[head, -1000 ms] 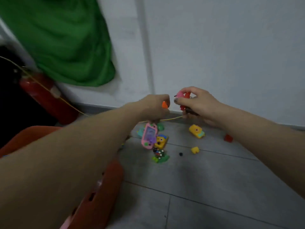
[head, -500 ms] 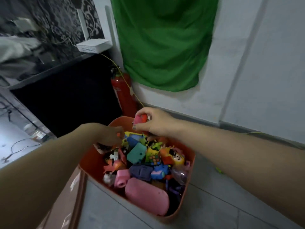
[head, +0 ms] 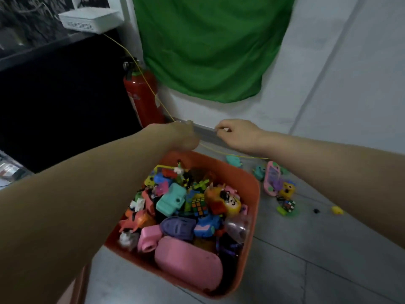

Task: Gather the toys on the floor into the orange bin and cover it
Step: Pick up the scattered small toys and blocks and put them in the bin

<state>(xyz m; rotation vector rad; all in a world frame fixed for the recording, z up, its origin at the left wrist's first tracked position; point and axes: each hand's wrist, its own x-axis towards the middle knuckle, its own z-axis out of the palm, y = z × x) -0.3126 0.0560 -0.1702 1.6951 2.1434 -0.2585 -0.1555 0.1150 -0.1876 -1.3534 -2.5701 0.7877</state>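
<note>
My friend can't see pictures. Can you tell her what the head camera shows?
An orange bin on a grey floor is heaped with small toys. Two bare hands, left and right, reach past it toward the wall. More toys lie on the floor to its right.

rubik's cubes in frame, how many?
2. One small cube lies in the orange bin, mid-pile beside the teal toy. The other cube is on the floor right of the bin, below the pink toy phone. The pile may hide more.

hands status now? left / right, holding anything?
Left hand: fingers hidden behind the hand, cannot tell.
Right hand: fingers loosely curled, nothing visible in it.
</note>
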